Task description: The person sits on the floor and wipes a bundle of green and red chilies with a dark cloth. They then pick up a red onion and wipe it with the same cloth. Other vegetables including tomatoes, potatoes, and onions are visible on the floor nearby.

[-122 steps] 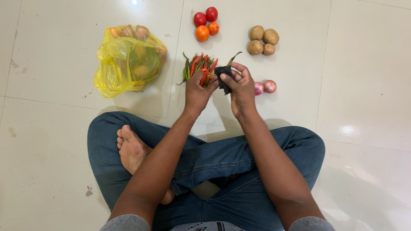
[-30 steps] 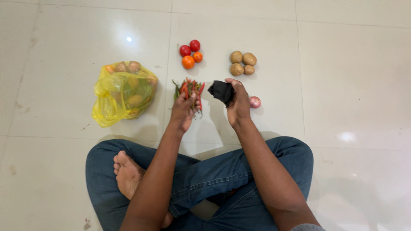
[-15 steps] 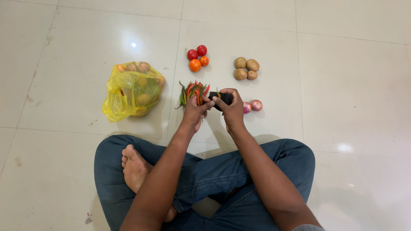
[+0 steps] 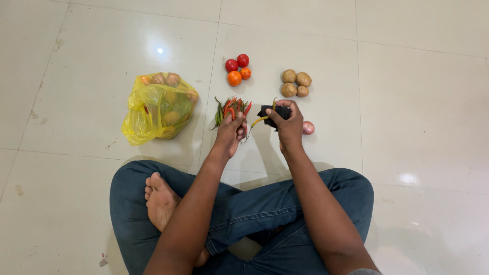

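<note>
A yellowish-green chilli [image 4: 259, 121] is held between both hands at the centre of the view; its tip is pinched by the left hand [image 4: 230, 133] and its stem end sits at the black pouch [image 4: 274, 113] gripped in the right hand [image 4: 289, 126]; to do this well, the pouch is best kept steady and the chilli drawn out straight, unbent. The chilli pile [image 4: 232, 109] lies at 11 o'clock of the hands; 4 tomatoes [image 4: 237, 69] at 12; 4 potatoes [image 4: 296, 83] at 1; the yellow bag [image 4: 158, 107] at 9.
</note>
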